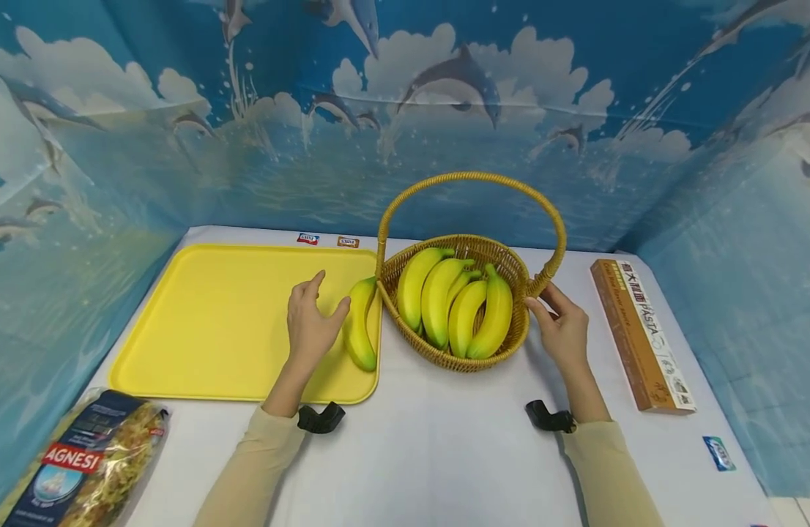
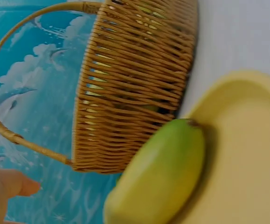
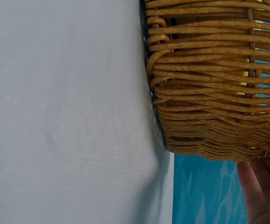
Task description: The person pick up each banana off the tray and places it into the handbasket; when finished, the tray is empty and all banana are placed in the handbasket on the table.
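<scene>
A brown wicker basket (image 1: 438,357) with a tall arched handle (image 1: 474,176) stands on the table and holds several yellow bananas (image 1: 436,301). One more banana (image 1: 359,326) lies at the right edge of a yellow tray (image 1: 233,322), beside the basket. My left hand (image 1: 310,322) is over the tray, just left of this banana, with thumb and fingers spread apart and nothing between them. The right hand (image 1: 563,326) pinches the basket's right rim near the foot of the handle. In the right wrist view, its fingers (image 3: 252,184) meet the wicker side.
A pasta box (image 1: 642,337) lies on the right of the white table. At the front left is a bag of Agnesi pasta (image 1: 82,461). Small wrapped pieces (image 1: 308,238) lie behind the tray, another small packet (image 1: 718,453) at front right. A dolphin-print curtain (image 1: 444,146) surrounds the table.
</scene>
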A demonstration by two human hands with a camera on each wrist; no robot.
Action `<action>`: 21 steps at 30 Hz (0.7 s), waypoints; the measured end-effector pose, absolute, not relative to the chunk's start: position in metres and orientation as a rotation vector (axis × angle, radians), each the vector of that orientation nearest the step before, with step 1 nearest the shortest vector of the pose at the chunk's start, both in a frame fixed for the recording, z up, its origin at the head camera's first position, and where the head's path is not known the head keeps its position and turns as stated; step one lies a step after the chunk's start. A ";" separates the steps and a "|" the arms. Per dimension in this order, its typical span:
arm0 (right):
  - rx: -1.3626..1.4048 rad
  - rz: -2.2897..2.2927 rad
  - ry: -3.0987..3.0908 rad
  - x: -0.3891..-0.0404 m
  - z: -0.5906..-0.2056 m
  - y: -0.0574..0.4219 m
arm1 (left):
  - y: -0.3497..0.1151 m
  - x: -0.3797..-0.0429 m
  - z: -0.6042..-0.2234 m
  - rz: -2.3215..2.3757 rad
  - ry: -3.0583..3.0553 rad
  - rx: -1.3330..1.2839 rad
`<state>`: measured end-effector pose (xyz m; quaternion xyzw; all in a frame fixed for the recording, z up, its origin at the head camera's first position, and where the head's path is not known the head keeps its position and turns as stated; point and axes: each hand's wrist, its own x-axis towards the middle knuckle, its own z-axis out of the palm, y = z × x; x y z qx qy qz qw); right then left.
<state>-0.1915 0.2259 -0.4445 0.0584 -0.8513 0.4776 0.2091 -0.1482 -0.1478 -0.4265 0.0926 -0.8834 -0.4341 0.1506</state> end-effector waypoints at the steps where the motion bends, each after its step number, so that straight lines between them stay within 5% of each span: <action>1: 0.160 1.325 -2.372 -0.193 -0.449 0.228 | -0.148 -0.149 -0.429 -1.249 -2.555 0.273; 13: 0.182 1.311 -2.360 -0.175 -0.423 0.213 | -0.147 -0.157 -0.458 -1.240 -2.686 0.313; 21: 0.165 1.313 -2.351 -0.192 -0.447 0.224 | -0.148 -0.164 -0.470 -1.276 -2.780 0.269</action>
